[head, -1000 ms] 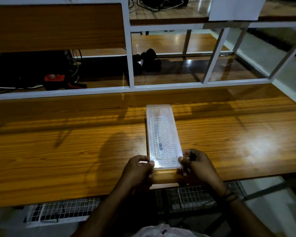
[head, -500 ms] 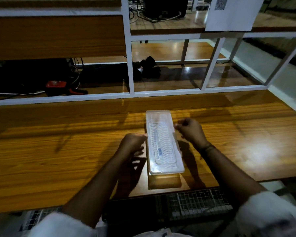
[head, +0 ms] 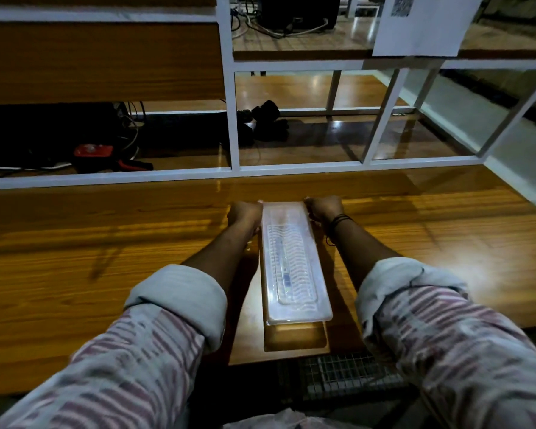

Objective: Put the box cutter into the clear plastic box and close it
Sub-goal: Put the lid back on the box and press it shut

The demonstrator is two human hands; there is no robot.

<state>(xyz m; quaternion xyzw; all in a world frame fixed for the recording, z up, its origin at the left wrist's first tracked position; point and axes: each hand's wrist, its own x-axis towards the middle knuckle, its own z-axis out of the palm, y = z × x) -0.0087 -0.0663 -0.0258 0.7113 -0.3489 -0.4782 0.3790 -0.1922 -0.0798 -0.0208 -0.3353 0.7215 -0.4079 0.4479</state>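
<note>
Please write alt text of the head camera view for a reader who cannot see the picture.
Both hands, left hand and right hand, press on the far corners of a long clear plastic box with its lid on, lying lengthwise on a wooden table. A slim item, likely the box cutter, shows faintly through the lid. White shelving stands behind the table.

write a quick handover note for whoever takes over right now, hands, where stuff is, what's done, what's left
Left hand and right hand: each on a far corner of the box, seemingly pressing the lid down.
Box: lengthwise on the wooden table, near end over the front edge, lid on.
Cutter: inside, dimly visible through the lid.
Done: cutter in, lid placed.
Left: confirm the far end is seated; I can't tell if it's fully shut.
</note>
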